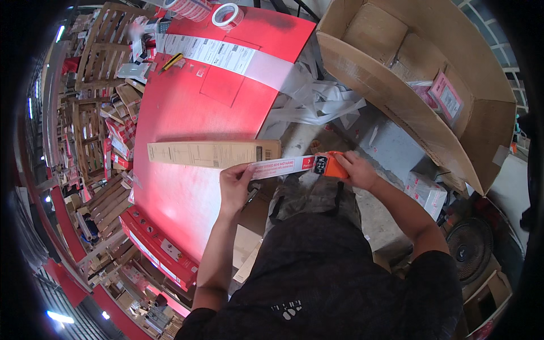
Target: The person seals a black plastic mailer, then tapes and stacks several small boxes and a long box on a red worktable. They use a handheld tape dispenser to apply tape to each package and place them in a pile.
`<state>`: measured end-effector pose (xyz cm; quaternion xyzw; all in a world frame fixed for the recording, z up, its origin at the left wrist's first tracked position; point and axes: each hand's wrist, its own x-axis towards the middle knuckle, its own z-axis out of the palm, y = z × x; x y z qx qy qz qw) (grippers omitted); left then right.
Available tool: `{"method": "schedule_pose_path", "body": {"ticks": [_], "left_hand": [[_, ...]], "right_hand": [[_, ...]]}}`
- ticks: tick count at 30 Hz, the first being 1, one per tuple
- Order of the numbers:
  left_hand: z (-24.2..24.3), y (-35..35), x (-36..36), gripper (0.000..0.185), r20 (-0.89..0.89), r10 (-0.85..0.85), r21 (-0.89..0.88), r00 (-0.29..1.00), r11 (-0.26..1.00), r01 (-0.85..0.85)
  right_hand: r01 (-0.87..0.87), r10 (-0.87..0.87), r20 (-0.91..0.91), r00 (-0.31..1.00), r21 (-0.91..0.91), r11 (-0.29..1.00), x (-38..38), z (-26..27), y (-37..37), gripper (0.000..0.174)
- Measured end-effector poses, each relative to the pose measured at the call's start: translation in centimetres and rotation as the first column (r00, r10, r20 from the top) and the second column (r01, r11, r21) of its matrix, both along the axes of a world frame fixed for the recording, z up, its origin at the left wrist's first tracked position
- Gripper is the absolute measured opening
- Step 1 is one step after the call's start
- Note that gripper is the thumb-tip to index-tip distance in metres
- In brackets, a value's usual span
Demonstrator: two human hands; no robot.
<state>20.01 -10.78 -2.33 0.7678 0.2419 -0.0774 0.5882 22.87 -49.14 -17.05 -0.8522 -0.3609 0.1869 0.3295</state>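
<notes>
Between my two hands stretches a strip of printed packing tape [278, 166], white with red writing. My left hand [234, 187] pinches its free end with thumb and fingers. The other end runs into an orange tape dispenser [335, 165], which my right hand [358, 170] grips from the side. Just beyond the strip, a long narrow cardboard box [204, 154] lies on the red tabletop [191, 114], its printed side showing. The tape passes near the box's right end; whether they touch I cannot tell.
A strip of shipping labels [212, 52], a yellow utility knife [171, 63] and tape rolls [228, 17] lie at the table's far end. Peeled white backing [314, 102] hangs off its right edge. A large open carton [408, 76] stands right; a fan [467, 250] is lower right.
</notes>
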Motion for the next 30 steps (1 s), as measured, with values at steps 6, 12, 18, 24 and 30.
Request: {"method": "schedule_pose_path", "body": {"ticks": [6, 12, 18, 24, 30], "left_hand": [[-6.7, 1.2, 0.5, 0.053, -0.139, -0.130, 0.608, 0.982, 0.771, 0.188], [-9.6, 3.3, -1.0, 0.107, 0.035, -0.216, 0.907, 0.976, 0.417, 0.060], [-11.1, 6.4, 0.7, 0.094, -0.113, -0.433, 0.987, 0.894, 0.054, 0.151], [-0.7, 8.1, -5.5, 0.087, 0.249, -0.732, 0.929, 0.634, 0.366, 0.058], [17.8, 20.9, -1.0, 0.050, 0.600, -0.676, 0.772, 0.428, 0.350, -0.530]], "right_hand": [[-0.028, 0.026, -0.029, 0.999, -0.070, 0.997, 1.8, -5.5, 9.3, 0.080], [0.071, -0.045, -0.145, 0.988, 0.177, 0.982, 4.3, -4.9, 17.4, 0.061], [0.104, -0.065, -0.355, 0.933, 0.091, 0.990, 5.9, -14.9, 25.7, 0.052], [-0.141, 0.106, -0.190, 0.976, -0.184, 0.973, 5.5, 14.6, 26.5, 0.043], [-0.024, 0.128, -0.262, 0.956, 0.368, 0.930, 8.8, 22.8, 29.6, 0.072]]}}
